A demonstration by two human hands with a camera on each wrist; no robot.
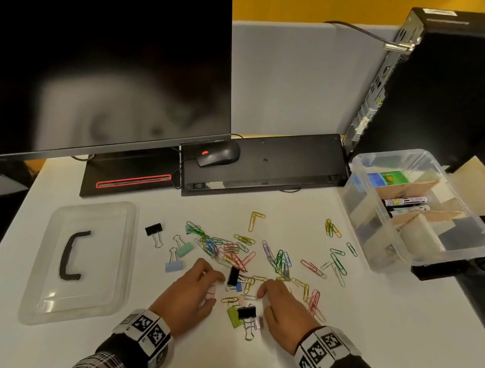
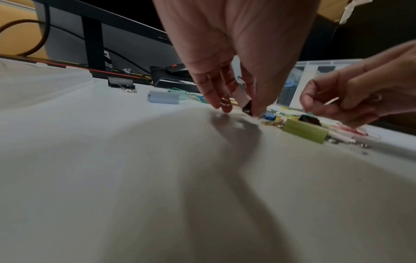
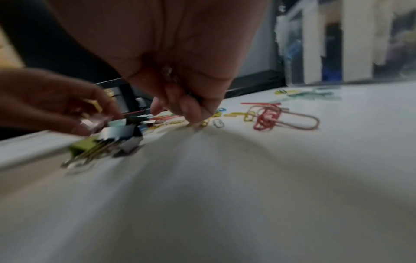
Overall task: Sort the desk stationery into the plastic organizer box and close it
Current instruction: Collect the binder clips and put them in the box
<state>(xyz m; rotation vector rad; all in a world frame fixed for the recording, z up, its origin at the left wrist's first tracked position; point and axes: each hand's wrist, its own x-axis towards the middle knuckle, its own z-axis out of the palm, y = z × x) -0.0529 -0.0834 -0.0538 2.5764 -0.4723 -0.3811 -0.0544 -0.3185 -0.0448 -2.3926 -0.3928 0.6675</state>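
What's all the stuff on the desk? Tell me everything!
paper clips: many, mixed colours, scattered mid-desk
binder clips: several, black, pastel, green, among the paper clips
box: one, clear, right, open, markers and tape inside
lid: one, clear, black handle, left
monitor: one, black, back left
mouse: one, black, on keyboard
computer: one, black, back right
left hand: holds a pink clip
right hand: fingertips on clips

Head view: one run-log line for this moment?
left hand: on black binder clip | right hand: among paper clips | organizer box: open | lid: on desk
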